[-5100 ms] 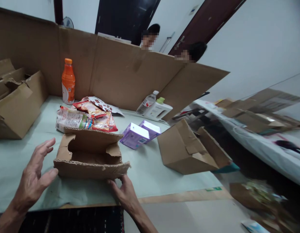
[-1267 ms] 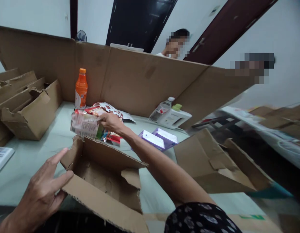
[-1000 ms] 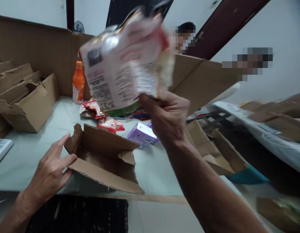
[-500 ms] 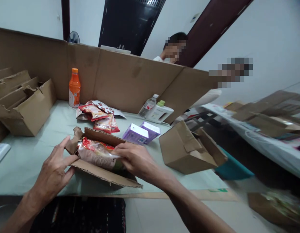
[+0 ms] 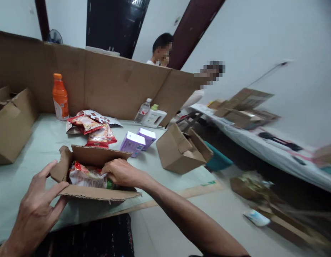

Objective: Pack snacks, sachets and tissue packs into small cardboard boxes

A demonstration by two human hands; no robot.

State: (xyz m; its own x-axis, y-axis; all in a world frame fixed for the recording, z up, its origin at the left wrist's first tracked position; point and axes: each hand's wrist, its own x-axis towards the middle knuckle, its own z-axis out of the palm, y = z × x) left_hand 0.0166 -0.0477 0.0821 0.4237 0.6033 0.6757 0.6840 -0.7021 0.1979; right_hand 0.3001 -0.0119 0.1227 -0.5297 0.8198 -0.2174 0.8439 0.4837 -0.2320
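Observation:
An open cardboard box (image 5: 98, 194) sits near the table's front edge, its flaps raised. My left hand (image 5: 38, 200) grips its left end, fingers at the left flap and thumb on the near flap. Inside lies a clear plastic food packet (image 5: 86, 177) with red and white print. My right hand (image 5: 122, 173) reaches into the box with fingers closed on the packet's right end; the fingertips are partly hidden. Just behind the box are several red snack packets (image 5: 97, 135) in a heap and two purple-and-white packs (image 5: 132, 143).
An orange bottle (image 5: 60, 98) stands by the cardboard partition (image 5: 106, 82). Farther right are a clear bottle (image 5: 143, 111), a white jug (image 5: 154, 117) and another open carton (image 5: 171, 151). More cartons (image 5: 11, 132) stand at left. Two people are beyond the partition.
The view has swung right, so the table things appear farther left. My right hand and the packet sit lower inside the box. My left hand stays on the box.

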